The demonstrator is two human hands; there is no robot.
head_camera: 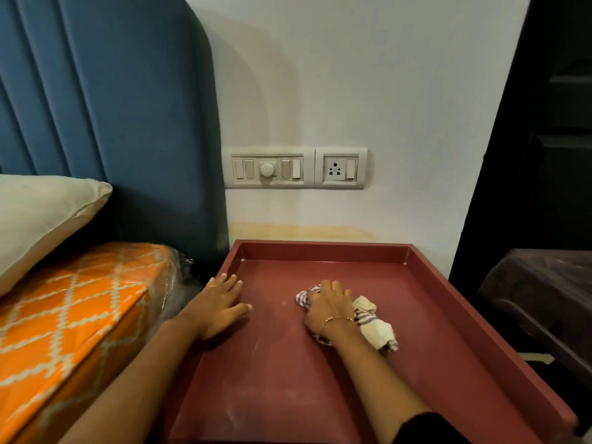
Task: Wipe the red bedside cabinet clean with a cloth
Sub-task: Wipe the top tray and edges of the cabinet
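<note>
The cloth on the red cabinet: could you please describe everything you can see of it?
The cloth is a crumpled off-white rag with dark purplish stripes, soft woven fabric by its look. It lies bunched on the recessed top of the red cabinet, right of centre. The right hand presses down on its middle, so its ends stick out left of the fingers and right of the wrist.
</note>
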